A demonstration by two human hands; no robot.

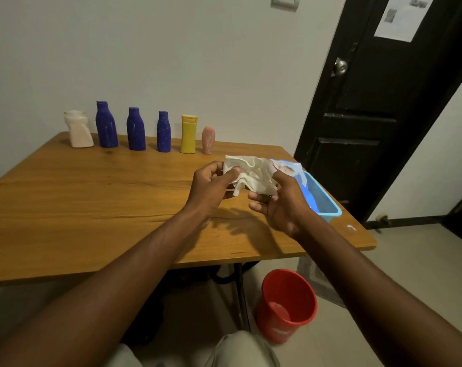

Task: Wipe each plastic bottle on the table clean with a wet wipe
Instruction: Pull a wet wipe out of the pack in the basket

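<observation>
Both hands hold a crumpled white wet wipe (252, 172) above the right part of the wooden table (92, 197). My left hand (214, 188) pinches its left edge, my right hand (280, 202) grips its right side. Several plastic bottles stand in a row along the table's far edge: a white bottle (78, 129), a tall blue bottle (106, 125), a second blue bottle (136, 129), a smaller blue bottle (163, 132), a yellow bottle (189, 134) and a small pink bottle (208, 139). None is touched.
A light blue plastic tub (321, 198) sits at the table's right edge, with a wet wipe packet (290, 168) in it behind my right hand. A red bucket (288, 304) stands on the floor under the table's front right. A black door (378, 102) is to the right.
</observation>
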